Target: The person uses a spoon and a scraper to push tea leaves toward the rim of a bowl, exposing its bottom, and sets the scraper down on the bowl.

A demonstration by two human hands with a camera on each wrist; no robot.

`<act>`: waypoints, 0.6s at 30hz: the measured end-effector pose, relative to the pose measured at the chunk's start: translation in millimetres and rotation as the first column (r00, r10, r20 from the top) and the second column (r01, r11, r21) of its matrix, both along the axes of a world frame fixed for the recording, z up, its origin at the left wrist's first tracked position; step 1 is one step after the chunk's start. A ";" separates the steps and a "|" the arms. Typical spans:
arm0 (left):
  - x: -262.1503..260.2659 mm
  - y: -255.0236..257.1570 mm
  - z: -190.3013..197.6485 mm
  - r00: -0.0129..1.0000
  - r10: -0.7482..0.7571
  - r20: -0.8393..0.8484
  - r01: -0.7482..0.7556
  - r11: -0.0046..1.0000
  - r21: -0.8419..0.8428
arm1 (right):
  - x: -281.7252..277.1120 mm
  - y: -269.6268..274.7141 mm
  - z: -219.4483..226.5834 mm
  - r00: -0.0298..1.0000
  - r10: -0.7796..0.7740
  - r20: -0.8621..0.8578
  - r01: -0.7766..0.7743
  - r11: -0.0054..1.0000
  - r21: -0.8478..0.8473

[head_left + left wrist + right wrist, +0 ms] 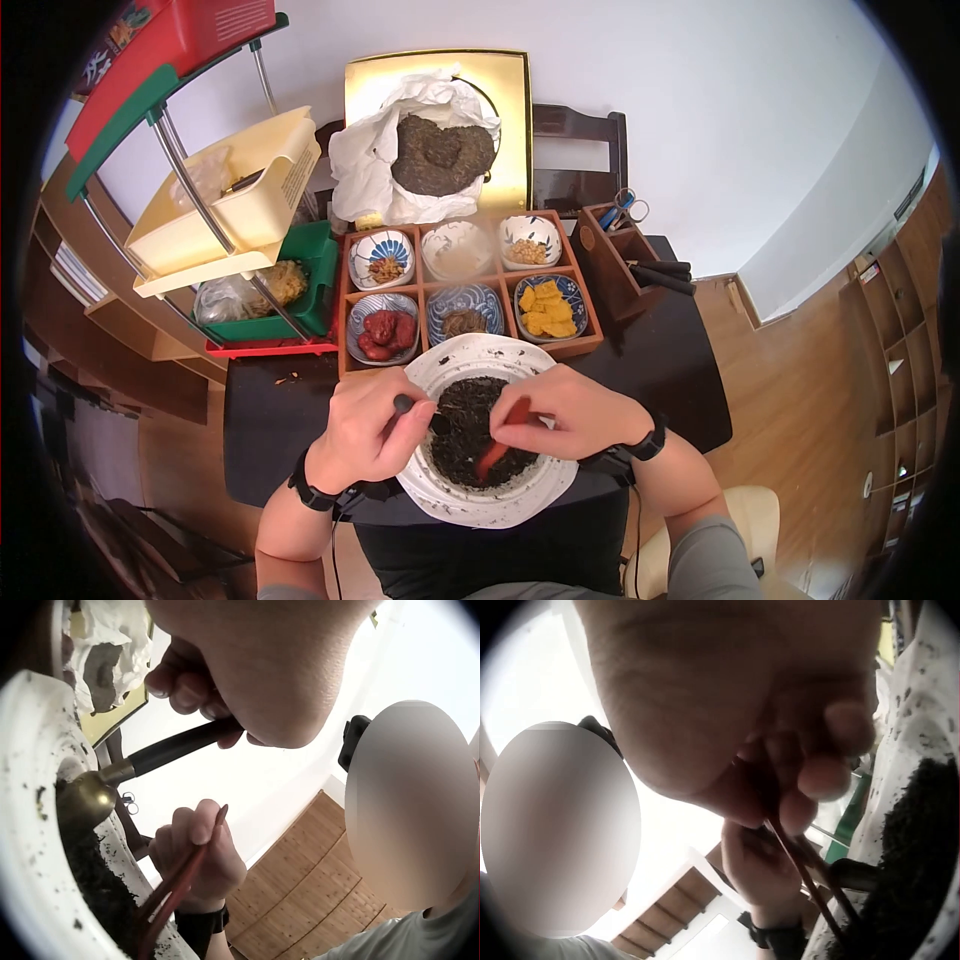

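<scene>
A white bowl (420, 490) with a broad rim holds dark loose tea leaves (465, 420), with bits scattered on the rim. My left hand (368, 425) grips the black handle (180, 748) of a brass-coloured spoon (91, 799), whose head rests at the leaves by the bowl's inner wall. My right hand (570, 415) pinches reddish-brown tongs (492, 458), their two arms reaching down into the leaves. In the right wrist view the tongs (802, 866) come out below the curled fingers of my right hand (727, 712).
Behind the bowl stands a wooden divided tray (418, 300) with small dishes of ingredients. Farther back, a dark pressed cake (440, 158) lies on white paper in a gold box (400, 70). A tiered rack (215, 240) stands left; a wooden holder (612, 262) with tools stands right.
</scene>
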State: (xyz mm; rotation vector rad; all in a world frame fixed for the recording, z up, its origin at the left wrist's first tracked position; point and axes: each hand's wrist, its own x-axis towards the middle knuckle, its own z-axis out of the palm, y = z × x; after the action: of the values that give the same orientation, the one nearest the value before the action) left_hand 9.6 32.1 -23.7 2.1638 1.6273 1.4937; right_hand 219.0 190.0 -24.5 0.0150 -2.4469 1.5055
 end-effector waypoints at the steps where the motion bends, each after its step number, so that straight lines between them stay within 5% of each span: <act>1: 0.0 0.6 0.7 1.000 0.003 0.001 -0.003 1.000 0.000 | -1.3 -1.7 -1.6 0.999 -0.028 -0.015 0.029 0.997 0.070; 5: -0.5 0.9 1.3 1.000 0.008 -0.004 -0.008 1.000 -0.010 | -1.3 3.6 -2.0 0.967 -0.235 -0.096 0.240 0.969 0.053; 7: 0.1 1.0 2.5 1.000 0.004 -0.008 -0.004 1.000 -0.007 | 1.6 4.2 3.4 0.969 -0.219 -0.115 0.223 0.974 0.027; 9: 0.6 0.7 2.9 1.000 0.002 -0.012 -0.002 1.000 -0.004 | 4.3 4.2 5.8 1.000 -0.002 -0.016 0.001 0.998 -0.063; 11: 1.4 0.9 2.4 1.000 0.009 -0.005 -0.009 1.000 -0.001 | 1.5 1.2 1.3 0.997 0.063 -0.037 -0.064 0.997 -0.043; 14: -0.5 2.1 1.2 1.000 -0.010 -0.028 0.011 1.000 0.018 | -1.7 -1.1 -0.3 0.990 -0.127 -0.062 0.133 0.986 0.096; 18: -0.4 1.1 -0.2 1.000 -0.007 -0.026 0.007 1.000 0.023 | 3.0 6.9 5.4 0.929 -0.309 -0.202 0.321 0.947 0.028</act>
State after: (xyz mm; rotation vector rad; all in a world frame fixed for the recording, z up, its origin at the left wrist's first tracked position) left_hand 9.2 33.2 -23.9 2.2075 1.6167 1.4964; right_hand 222.0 196.9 -19.1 -0.2004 -2.2119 1.2289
